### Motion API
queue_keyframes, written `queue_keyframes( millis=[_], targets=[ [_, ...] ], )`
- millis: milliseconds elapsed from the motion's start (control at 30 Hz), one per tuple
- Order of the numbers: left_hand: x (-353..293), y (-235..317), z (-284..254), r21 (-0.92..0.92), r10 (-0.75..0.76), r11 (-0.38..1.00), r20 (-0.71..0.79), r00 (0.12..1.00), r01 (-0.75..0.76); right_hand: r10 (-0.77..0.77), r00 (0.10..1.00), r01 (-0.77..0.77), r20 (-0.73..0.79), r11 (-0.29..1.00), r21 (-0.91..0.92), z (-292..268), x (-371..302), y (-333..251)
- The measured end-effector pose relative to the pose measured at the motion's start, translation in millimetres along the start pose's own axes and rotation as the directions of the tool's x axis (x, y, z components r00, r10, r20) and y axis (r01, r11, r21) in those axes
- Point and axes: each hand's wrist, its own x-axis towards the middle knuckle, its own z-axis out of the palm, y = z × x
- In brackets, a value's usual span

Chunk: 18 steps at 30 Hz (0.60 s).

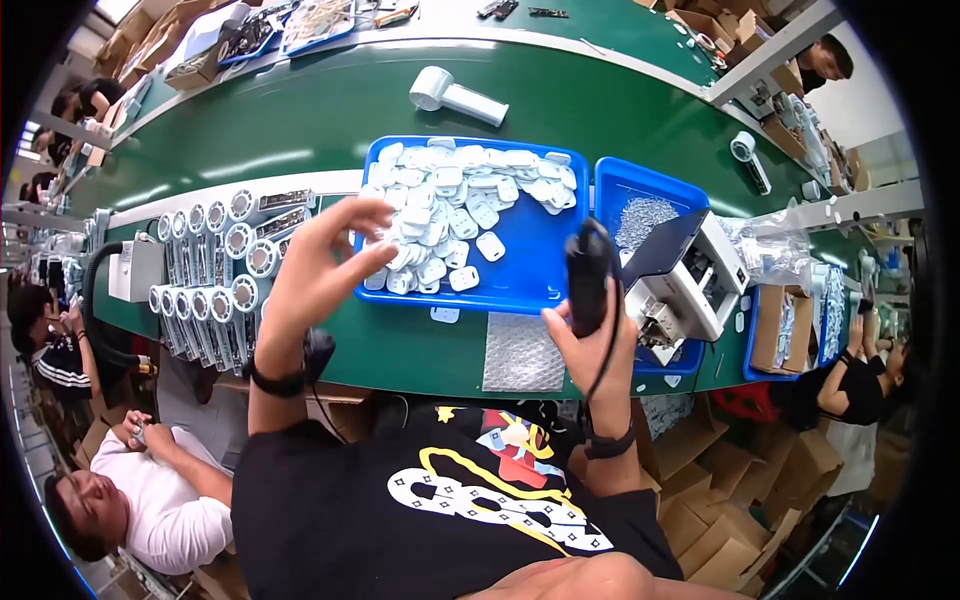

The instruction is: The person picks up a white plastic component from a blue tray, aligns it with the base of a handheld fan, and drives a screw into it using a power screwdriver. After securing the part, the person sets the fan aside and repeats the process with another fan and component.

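Observation:
My left hand (335,250) is raised near the left side of a blue tray (520,255), its fingers apart and nothing between them. A pile of small pale plastic covers (440,210) with rounded corners fills much of that tray. To the right, my right hand (600,350) grips a black corded electric screwdriver (588,280) held upright over the tray's right end. Its cord runs down along the hand and wrist. Rows of pale handheld fan bodies (215,300), with round heads and exposed inner parts, stand left of my left hand.
A boxy screw feeder (690,280) stands to the right, beside a blue tray (625,175) of small screws (650,220). Bubble wrap (522,355) lies at the bench's near edge. A pale handheld fan (455,97) lies farther back. Co-workers sit on both sides; cardboard boxes (730,490) stand below right.

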Motion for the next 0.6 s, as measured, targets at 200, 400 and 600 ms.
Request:
queue_keyframes(
  millis=[200, 400, 600],
  targets=[
    [-126, -122, 41, 0.611, 0.228, 0.655, -0.721, 0.654, 0.445, -0.138, 0.956, 0.233, 0.259, 0.895, -0.380, 83, 68, -6],
    [-173, -145, 42, 0.386, 0.083, 0.806, -0.824, 0.561, 0.448, -0.112, 0.945, 0.275, 0.307, 0.777, -0.566, 102, 74, 7],
    [-155, -92, 47, 0.119, 0.163, 0.986, -0.826, 0.539, -0.116, -0.129, 0.962, 0.237, 0.242, 0.836, -0.495, 90, 73, 3]
  ],
)
